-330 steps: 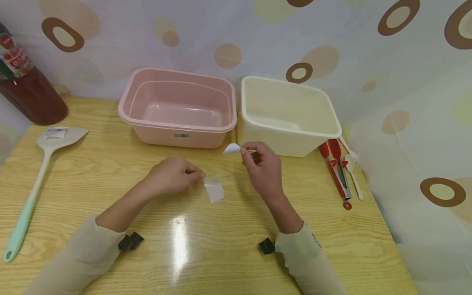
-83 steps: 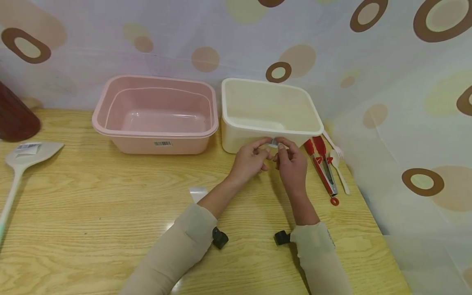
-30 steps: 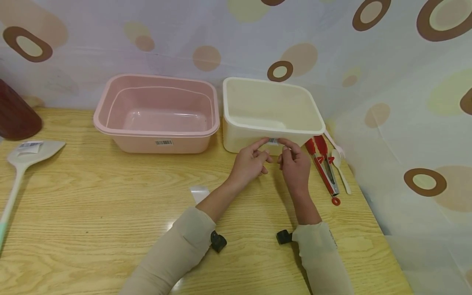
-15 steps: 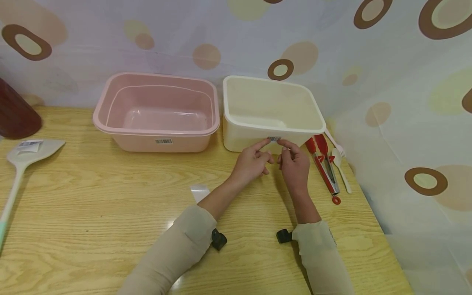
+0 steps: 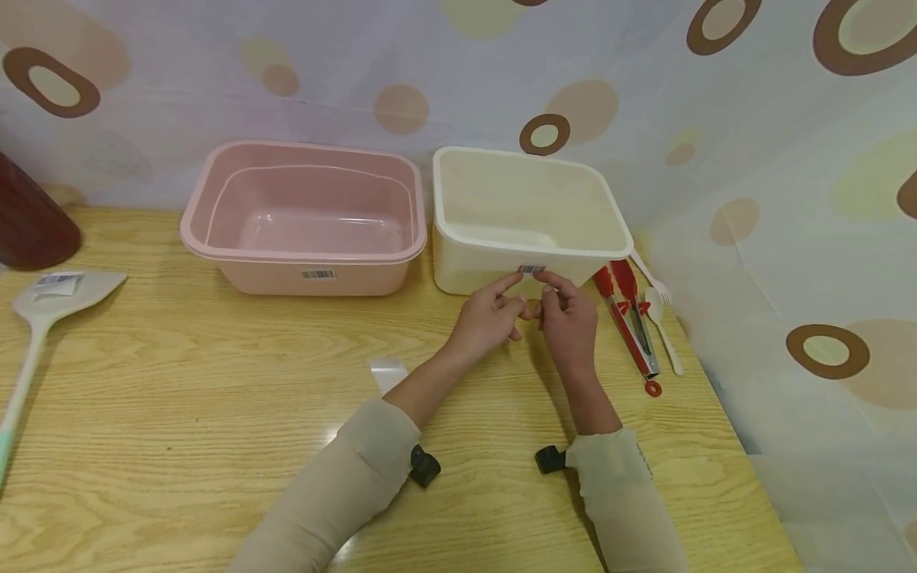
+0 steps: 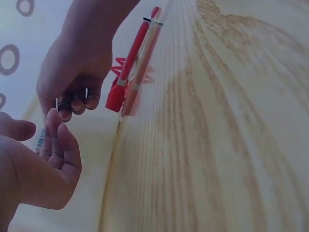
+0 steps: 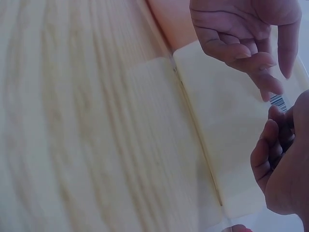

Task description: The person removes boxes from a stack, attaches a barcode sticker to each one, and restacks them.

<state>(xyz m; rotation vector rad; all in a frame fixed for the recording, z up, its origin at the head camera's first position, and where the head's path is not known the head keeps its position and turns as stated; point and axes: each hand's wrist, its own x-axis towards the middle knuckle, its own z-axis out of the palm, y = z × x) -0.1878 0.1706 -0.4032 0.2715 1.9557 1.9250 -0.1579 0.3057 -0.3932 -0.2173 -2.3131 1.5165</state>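
Observation:
A small barcode sticker (image 5: 532,269) lies on the front wall of the cream plastic bin (image 5: 458,267), just below its rim. From the left, my left hand (image 5: 487,318) touches its edge with an outstretched index finger, the other fingers loosely bent. My right hand (image 5: 571,326) reaches its right end with the index fingertip; its remaining fingers are curled with nothing seen in them. In the right wrist view the sticker (image 7: 278,102) shows between the left hand (image 7: 236,38) and the right hand (image 7: 285,164). The fingers partly hide it in the left wrist view.
Left of the cream bin stands a pink basin (image 5: 272,278) with its own barcode. Red tongs (image 5: 630,326), a spoon (image 5: 662,330) and a fork (image 5: 652,278) lie at right. A clear film piece (image 5: 387,374), a spatula (image 5: 68,298) and a dark red bottle (image 5: 32,215) are leftward.
Earlier the right hand held a curled white piece near the film; later both hands were at the cream bin's front with the sticker. Lately the right index finger has shifted slightly left.

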